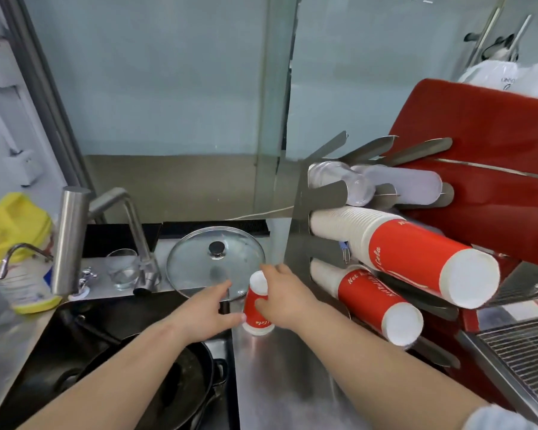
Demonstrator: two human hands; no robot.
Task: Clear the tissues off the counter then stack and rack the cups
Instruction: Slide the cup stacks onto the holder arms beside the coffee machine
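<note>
1. Our right hand (pixel 284 297) closes its grip around a red paper cup (pixel 257 305) standing upside down on the steel counter (pixel 280 373).
2. Our left hand (pixel 210 311) lies half open, thumb tip touching the cup's lower edge, gripping nothing.
3. Just behind the cup we see a glass lid (pixel 215 262).
4. To the right, the rack (pixel 320 193) carries two cup stacks, upper (pixel 416 252) and lower (pixel 376 302).
</note>
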